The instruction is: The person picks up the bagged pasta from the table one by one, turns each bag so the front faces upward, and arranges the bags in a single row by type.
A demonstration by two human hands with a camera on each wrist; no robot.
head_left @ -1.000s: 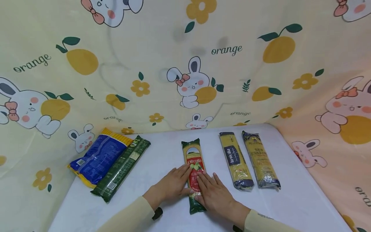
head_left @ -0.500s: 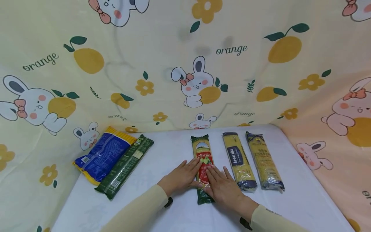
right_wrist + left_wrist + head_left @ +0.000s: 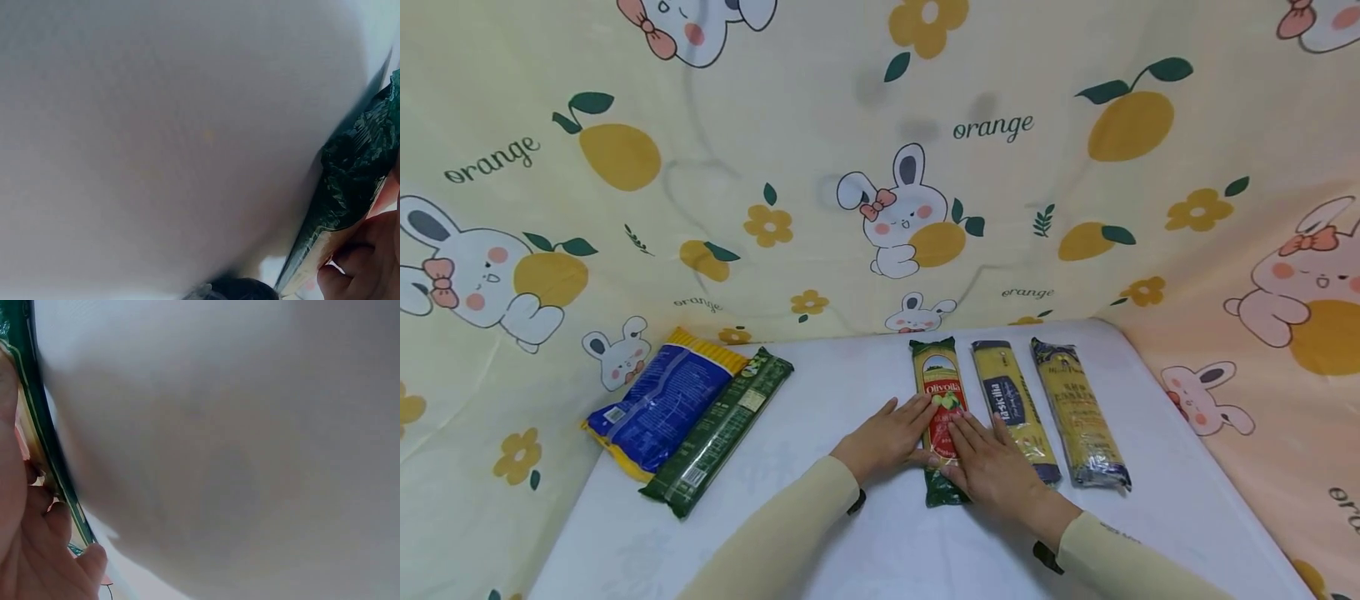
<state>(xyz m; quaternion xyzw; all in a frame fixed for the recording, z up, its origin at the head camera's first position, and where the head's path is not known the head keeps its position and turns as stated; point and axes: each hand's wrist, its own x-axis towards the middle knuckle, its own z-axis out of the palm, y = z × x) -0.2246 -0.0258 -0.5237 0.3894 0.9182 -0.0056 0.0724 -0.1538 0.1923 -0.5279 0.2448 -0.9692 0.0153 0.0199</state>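
A long spaghetti pack (image 3: 942, 442) with a red Olivoilà label and green ends lies on the white table, left of two yellow packs. My left hand (image 3: 887, 437) rests on its left side, fingers straight over the label. From the right my right hand (image 3: 1000, 471) lies over the lower part, fingers extended on the label and thumb near the green end. The left wrist view shows the pack's green edge (image 3: 47, 434) beside the left fingers. In the right wrist view the crinkled green end (image 3: 356, 169) sits alongside the right hand (image 3: 369, 256).
Just right lies a yellow lasicilia pack (image 3: 1011, 392), partly covered by the right hand, then another yellow pack (image 3: 1078, 417). At the left, a blue and yellow bag (image 3: 666, 400) lies against a dark green pack (image 3: 722, 437). A patterned cloth (image 3: 820, 167) hangs behind the table (image 3: 820, 375).
Both hands have slid the Olivoilà spaghetti pack to the right and away from me, close to the lasicilia pack. The other packs stay in place; the head view shifts slightly.
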